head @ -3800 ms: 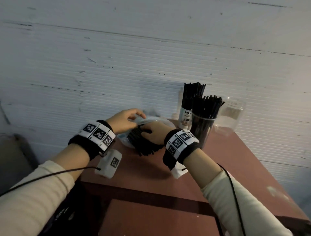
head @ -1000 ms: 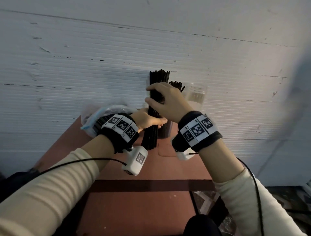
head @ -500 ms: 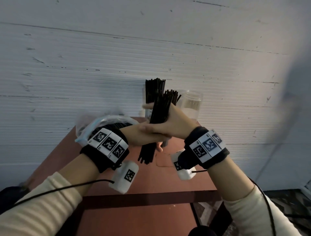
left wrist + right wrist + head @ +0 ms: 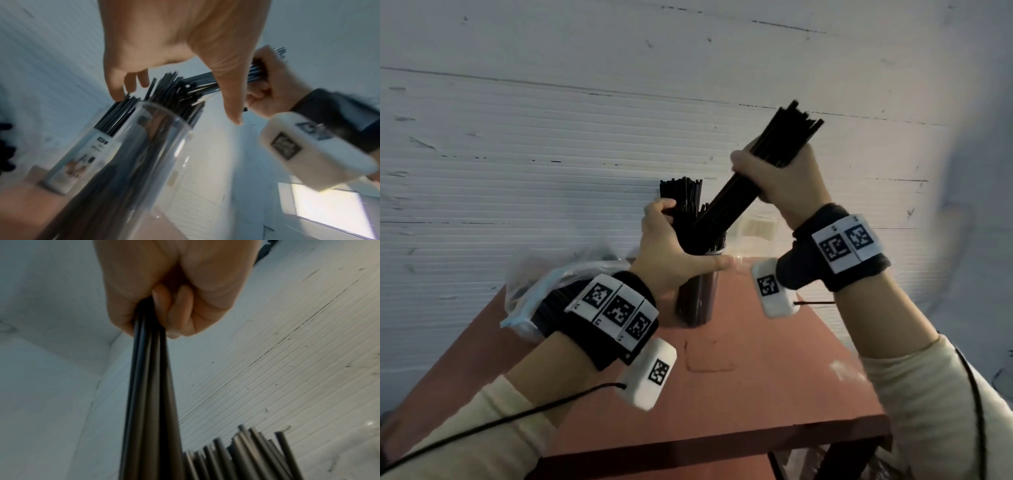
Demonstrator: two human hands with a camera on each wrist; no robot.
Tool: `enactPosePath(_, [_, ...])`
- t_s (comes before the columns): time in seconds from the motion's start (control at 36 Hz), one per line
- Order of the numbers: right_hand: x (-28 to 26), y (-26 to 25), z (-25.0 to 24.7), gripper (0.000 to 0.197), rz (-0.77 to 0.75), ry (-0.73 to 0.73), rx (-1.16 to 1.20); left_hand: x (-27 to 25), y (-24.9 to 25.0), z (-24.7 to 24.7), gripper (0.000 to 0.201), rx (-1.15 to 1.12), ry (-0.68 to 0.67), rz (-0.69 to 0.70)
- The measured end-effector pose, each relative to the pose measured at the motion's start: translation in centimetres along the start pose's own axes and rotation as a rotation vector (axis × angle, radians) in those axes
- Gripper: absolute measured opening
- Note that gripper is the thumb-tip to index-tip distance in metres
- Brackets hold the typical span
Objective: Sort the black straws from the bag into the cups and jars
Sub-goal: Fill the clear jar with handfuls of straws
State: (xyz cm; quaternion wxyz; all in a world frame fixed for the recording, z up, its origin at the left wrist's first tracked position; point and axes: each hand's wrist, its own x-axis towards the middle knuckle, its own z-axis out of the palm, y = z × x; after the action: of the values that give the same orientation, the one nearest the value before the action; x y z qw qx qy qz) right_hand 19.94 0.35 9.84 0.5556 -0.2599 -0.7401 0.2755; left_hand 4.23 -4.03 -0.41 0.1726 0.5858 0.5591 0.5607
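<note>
Straws point(image 4: 690, 236) fill glass point(image 4: 697, 301); R hand point(image 4: 784, 185) fist-grips bundle point(image 4: 736, 198), L hand point(image 4: 667, 253) fingers spread; bag point(image 4: 541, 284) approx half full.

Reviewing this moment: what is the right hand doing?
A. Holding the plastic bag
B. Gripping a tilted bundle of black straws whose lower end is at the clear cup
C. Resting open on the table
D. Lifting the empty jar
B: the right hand is curled round a tilted straw bundle whose lower end meets the straws in the clear cup, where the left hand is.
</note>
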Motion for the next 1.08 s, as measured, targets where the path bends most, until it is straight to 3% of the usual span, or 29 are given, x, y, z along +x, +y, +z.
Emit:
enactPosePath(0.11, [2.4,0.9,-0.5,0.013,0.062,0.040,-0.015,2.3,-1.4,0.6,0.148,-0.020,-0.104,-0.150])
enactPosePath(0.17, [3.3,1.6,-0.3,0.016,0.085,0.023,-0.028,3.1,-2.2,0.8,0.151,-0.048,-0.144,-0.170])
enactPosePath(0.22, [4.1,2.3,0.0,0.020,0.102,-0.009,-0.054,3.8,-3.0,1.0,0.136,-0.070,-0.182,-0.195])
enactPosePath(0.33, [5.5,3.4,0.8,0.020,0.115,-0.060,-0.142,4.3,-3.7,1.0,0.084,-0.067,-0.203,-0.180])
enactPosePath(0.42, [6.3,4.1,1.4,0.021,0.103,-0.100,-0.215,4.2,-3.8,0.9,0.062,-0.041,-0.204,-0.165])
enactPosePath(0.58, [5.6,5.7,3.0,0.037,0.141,-0.319,-0.350,4.2,-4.4,0.9,0.069,-0.011,-0.209,-0.177])
enactPosePath(0.69, [3.9,7.2,3.4,0.033,0.153,-0.392,-0.386,4.2,-4.4,0.8,0.076,0.015,-0.225,-0.177])
enactPosePath(0.81, [2.5,7.2,3.0,0.038,0.091,-0.332,-0.310,4.2,-4.5,0.8,0.078,0.035,-0.230,-0.169])
enactPosePath(0.89, [2.2,6.7,2.7,0.070,-0.044,-0.191,-0.253,4.1,-4.4,0.7,0.076,0.028,-0.240,-0.157])
enactPosePath(0.94, [2.2,6.3,2.7,0.078,-0.173,-0.161,-0.246,4.1,-4.5,0.7,0.078,0.022,-0.240,-0.144])
enactPosePath(1.03, [2.1,5.8,3.3,0.062,-0.349,-0.225,-0.365,4.0,-4.5,0.8,0.079,0.022,-0.229,-0.145])
enactPosePath(1.08, [1.7,5.9,3.7,0.044,-0.365,-0.306,-0.512,3.9,-4.4,0.8,0.075,0.021,-0.218,-0.151])
